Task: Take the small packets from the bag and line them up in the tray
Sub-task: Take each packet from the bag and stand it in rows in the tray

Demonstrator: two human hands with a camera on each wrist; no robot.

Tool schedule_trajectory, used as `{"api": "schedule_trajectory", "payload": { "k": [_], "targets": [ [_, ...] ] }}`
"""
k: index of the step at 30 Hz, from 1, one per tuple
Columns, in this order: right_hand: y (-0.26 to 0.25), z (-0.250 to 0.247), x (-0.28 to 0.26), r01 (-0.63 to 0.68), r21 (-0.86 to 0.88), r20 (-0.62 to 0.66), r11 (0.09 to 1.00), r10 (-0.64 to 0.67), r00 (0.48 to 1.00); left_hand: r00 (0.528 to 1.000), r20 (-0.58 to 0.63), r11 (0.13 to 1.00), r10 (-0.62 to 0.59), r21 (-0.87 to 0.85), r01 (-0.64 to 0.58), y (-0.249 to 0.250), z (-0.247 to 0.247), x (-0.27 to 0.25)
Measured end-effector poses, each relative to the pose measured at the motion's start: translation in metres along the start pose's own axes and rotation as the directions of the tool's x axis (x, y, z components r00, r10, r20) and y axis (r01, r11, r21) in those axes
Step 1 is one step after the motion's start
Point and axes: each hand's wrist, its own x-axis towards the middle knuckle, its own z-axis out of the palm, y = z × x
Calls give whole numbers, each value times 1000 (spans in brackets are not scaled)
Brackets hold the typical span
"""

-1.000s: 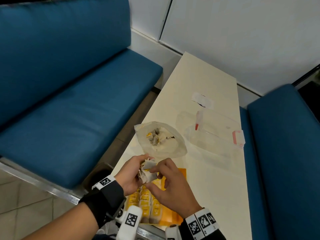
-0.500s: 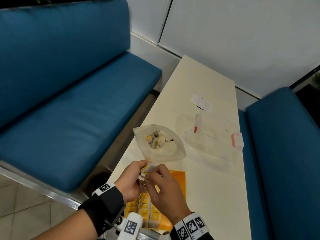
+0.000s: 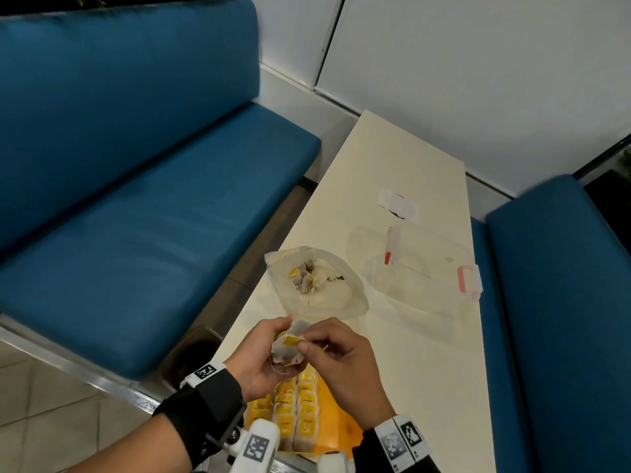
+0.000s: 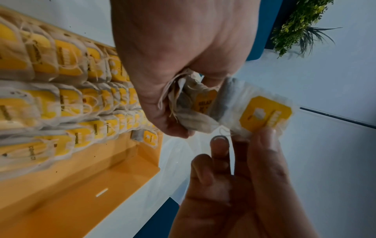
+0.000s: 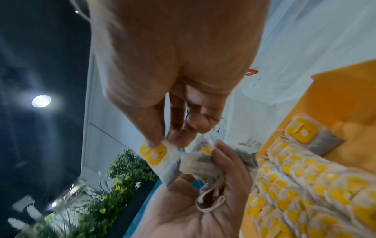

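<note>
The left hand [image 3: 263, 356] is cupped palm-up above the near end of the tray [image 3: 336, 428], fingers curled around a bunch of small packets [image 4: 191, 109] with loose strings. The right hand [image 3: 345, 360] pinches one packet [image 3: 290, 346] between thumb and forefinger at the edge next to its yellow tag [image 4: 264, 112]; the remaining fingers are loosely bent. This packet's long axis runs from the pinch back into the bunch, tag end toward the right hand. The tray is orange and holds three rows of packets [image 3: 297, 414], overlapping, yellow tags up, rows running along the tray's length. The bag [image 3: 317, 285] lies open on the table [image 3: 426, 353] beyond the hands, more packets inside.
</note>
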Motion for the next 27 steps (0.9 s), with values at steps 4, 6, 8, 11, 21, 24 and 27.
{"api": "schedule_trajectory", "payload": {
  "k": [4,6,8,11,21,24,27],
  "targets": [
    [-4,-3,0,-132,208,24,969,130,991,996,88,999,-31,-16,32,0,0,-1],
    [-7,-9,0,-155,286,16,946,157,987,993,112,999,-33,11,32,0,-2,1],
    [-9,-16,2,-164,325,-3,931,174,985,997,66,1000,-28,9,27,1,-5,3],
    [-6,-28,4,-210,322,-30,923,232,972,1000,-6,1000,-19,-14,19,0,-11,7],
    [42,-47,5,-433,-137,-105,891,422,901,1000,-21,999,-22,25,22,0,-10,7],
    [61,-44,6,-506,-287,-88,813,503,860,999,-32,999,-7,44,9,-1,-9,7],
    [76,-36,10,-547,-381,-69,745,567,821,999,-39,998,-8,55,10,-2,-11,7]
  ]
}}
